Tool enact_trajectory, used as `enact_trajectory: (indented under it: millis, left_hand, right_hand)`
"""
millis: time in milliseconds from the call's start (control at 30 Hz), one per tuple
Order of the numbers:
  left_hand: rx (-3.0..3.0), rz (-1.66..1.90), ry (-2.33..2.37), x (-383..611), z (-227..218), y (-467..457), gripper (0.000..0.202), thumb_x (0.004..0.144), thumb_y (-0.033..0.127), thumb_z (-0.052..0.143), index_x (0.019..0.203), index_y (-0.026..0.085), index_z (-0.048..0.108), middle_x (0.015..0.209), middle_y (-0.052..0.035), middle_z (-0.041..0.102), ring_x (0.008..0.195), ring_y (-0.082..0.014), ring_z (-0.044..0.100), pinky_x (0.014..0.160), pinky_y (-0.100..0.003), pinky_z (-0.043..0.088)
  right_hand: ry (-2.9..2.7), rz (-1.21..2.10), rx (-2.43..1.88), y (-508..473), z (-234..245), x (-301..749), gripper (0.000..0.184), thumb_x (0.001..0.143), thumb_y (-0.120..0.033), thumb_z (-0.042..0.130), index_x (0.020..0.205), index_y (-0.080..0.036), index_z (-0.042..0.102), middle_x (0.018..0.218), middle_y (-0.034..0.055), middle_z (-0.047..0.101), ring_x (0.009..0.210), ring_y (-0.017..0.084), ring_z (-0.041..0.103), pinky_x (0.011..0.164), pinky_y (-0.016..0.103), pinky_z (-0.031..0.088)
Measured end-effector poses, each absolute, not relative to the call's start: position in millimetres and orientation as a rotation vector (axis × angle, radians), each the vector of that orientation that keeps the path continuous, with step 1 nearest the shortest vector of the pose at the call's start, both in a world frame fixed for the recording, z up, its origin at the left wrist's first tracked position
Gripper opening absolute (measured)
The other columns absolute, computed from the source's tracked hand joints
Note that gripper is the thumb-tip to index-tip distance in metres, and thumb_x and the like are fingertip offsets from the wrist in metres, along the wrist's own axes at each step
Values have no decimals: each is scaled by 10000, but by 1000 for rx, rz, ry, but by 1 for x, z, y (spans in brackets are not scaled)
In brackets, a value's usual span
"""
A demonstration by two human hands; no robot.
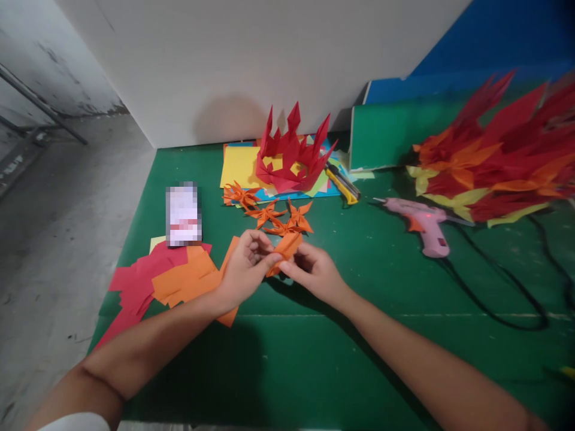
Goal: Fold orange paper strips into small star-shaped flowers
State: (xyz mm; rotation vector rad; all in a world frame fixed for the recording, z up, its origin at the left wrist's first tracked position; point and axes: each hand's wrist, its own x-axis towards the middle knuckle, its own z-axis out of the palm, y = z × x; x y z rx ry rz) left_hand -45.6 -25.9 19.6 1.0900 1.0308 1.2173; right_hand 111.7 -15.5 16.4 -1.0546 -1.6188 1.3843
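Between my hands is a small piece of folded orange paper [288, 243], held above the green table [314, 359]. My left hand [246, 263] pinches its left side, thumb in front. My right hand [317, 269] grips the lower right side with its thumb pressed on the paper. Just beyond my fingers lie several orange folded paper flowers [266, 212]. Beside my left wrist, loose orange paper pieces [186, 278] overlap red paper pieces [144, 275]. My fingers hide part of the folded piece.
A red pointed paper crown [294, 170] stands on coloured sheets [238, 167] near a yellow utility knife [344, 184]. A pink glue gun [429, 221] with a black cord lies right. Behind it is a red and orange paper arrangement [503, 155]. A blurred-out phone-shaped object [183, 212] lies left.
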Motion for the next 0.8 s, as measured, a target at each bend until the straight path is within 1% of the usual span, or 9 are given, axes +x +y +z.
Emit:
enact_trajectory:
  millis: [133, 267, 367, 433, 500, 567, 633, 700, 800]
  left_hand:
    - [1169, 1194, 1010, -45, 16, -27, 219, 753, 262, 685, 827, 188, 493, 733, 35, 518, 650, -71, 527, 598, -189, 449]
    - [1199, 1132, 1024, -45, 15, -27, 181, 788, 279, 652, 849, 176, 517, 783, 20, 541, 642, -62, 529, 583, -185, 444]
    - [1161, 1112, 1014, -44, 16, -28, 212, 803, 332, 637, 863, 173, 510, 808, 12, 547, 650, -62, 548, 573, -181, 467]
    - [1098, 1078, 989, -45, 18, -29, 254, 809, 381, 625, 883, 178, 491, 780, 9, 558, 666, -85, 586, 557, -189, 493]
    - [1044, 1043, 981, -45, 19, -29, 292, 817, 420, 608, 915, 183, 468, 730, 15, 568, 614, -95, 601, 499, -187, 489]
    - [1032, 1023, 1014, -47, 21, -29, 304, 833, 441, 581, 943, 185, 460, 658, 38, 558, 482, -67, 548, 414, -160, 421]
    - [1050, 997, 1072, -48, 22, -28, 296, 846, 449, 561, 938, 180, 480, 586, 60, 531, 394, -37, 465, 373, -144, 347]
    - [1073, 950, 1124, -49, 24, -28, 290, 848, 455, 556, 902, 174, 506, 526, 73, 501, 371, -27, 416, 371, -141, 318]
    - [1081, 920, 1162, -50, 24, -28, 304, 834, 470, 565, 827, 171, 512, 499, 74, 491, 370, -27, 394, 376, -141, 312]
  right_hand:
    - [-1471, 1346, -1020, -13, 16, 113, 247, 779, -406, 647, 882, -226, 511, 730, -22, 533, 633, 112, 510, 586, 246, 452]
    - [-1479, 1307, -1012, -11, 18, 115, 218, 815, -361, 616, 973, -236, 531, 837, 3, 574, 729, 127, 554, 663, 266, 474]
    - [-1495, 1308, -1008, -11, 19, 116, 222, 832, -332, 591, 1024, -237, 534, 855, 9, 572, 736, 130, 559, 664, 272, 476]
    - [-1483, 1331, -1005, -12, 20, 115, 220, 829, -323, 589, 1019, -236, 519, 831, 7, 570, 710, 130, 558, 648, 274, 478]
    - [-1470, 1339, -1010, -12, 20, 114, 202, 821, -308, 593, 986, -235, 503, 800, 0, 559, 673, 124, 549, 617, 266, 473]
    - [-1481, 1309, -1016, -13, 20, 113, 174, 812, -285, 599, 942, -232, 497, 778, -7, 544, 640, 114, 531, 585, 252, 458]
    - [-1513, 1269, -1026, -13, 20, 113, 150, 807, -267, 601, 906, -228, 496, 762, -11, 535, 624, 109, 518, 569, 245, 447]
    - [-1545, 1246, -1035, -14, 19, 112, 134, 808, -262, 597, 884, -226, 492, 747, -12, 537, 618, 110, 517, 566, 247, 445]
    - [-1565, 1224, -1040, -15, 18, 112, 129, 817, -268, 586, 903, -226, 499, 766, 0, 556, 635, 119, 538, 581, 257, 459]
